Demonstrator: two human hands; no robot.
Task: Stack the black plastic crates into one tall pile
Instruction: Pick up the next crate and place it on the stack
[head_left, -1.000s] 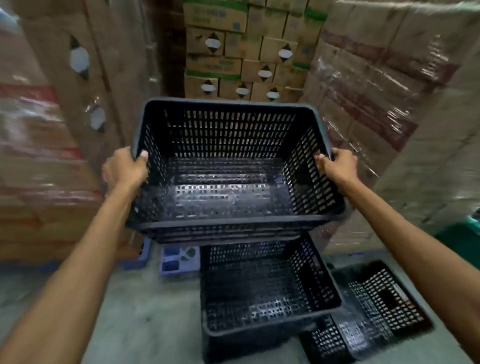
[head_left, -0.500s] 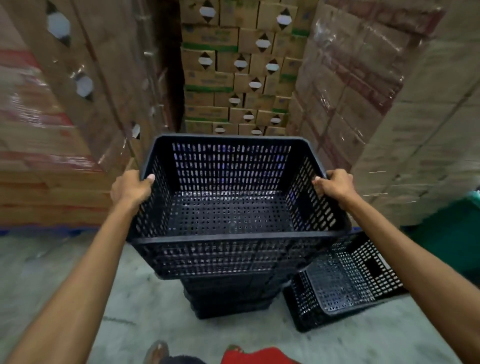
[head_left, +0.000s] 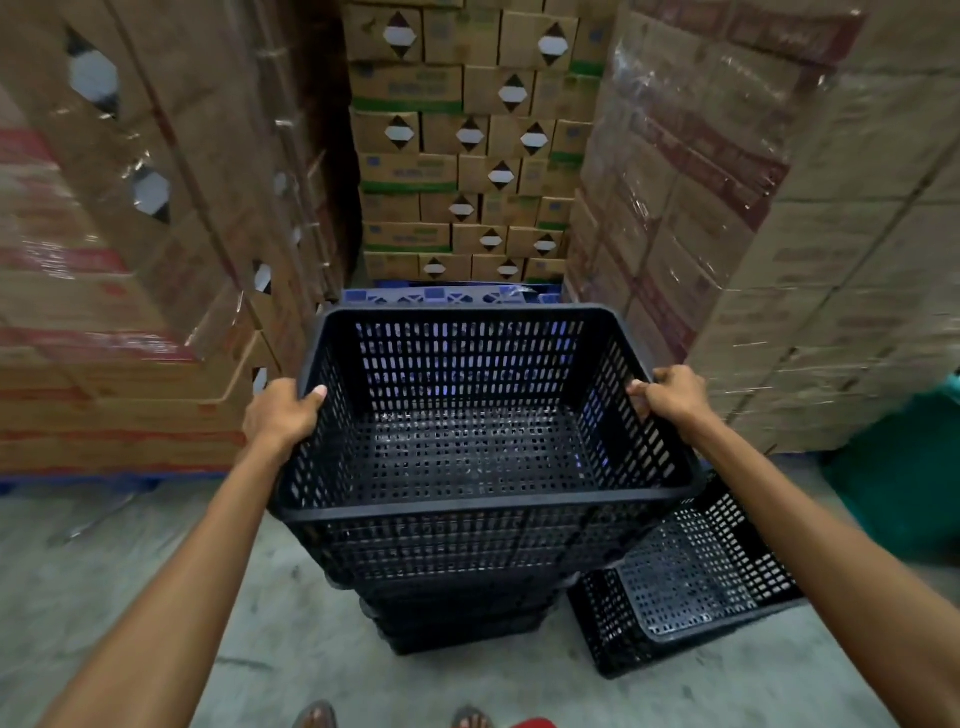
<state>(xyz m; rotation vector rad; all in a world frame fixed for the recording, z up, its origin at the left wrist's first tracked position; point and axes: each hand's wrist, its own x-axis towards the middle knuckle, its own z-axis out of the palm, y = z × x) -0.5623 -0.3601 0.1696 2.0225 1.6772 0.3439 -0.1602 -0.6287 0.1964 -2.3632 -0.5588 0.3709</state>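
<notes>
One head-worn wide view looks forward and steeply down, close above the hands.

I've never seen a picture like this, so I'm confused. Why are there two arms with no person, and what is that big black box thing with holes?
The camera sits on the person's head and looks down, so you see only their own arms, as if you were them. The left hand and the right hand each grip a side rim of a black plastic crate with slotted walls. It is empty. Under it is a pile of the same black crates standing on the grey concrete floor; whether the held crate already rests on the pile is hard to tell. Another black crate lies tipped beside the pile, on the right. All around stand tall stacks of brown cardboard boxes. At the bottom edge you can see the person's sandalled feet.
</notes>
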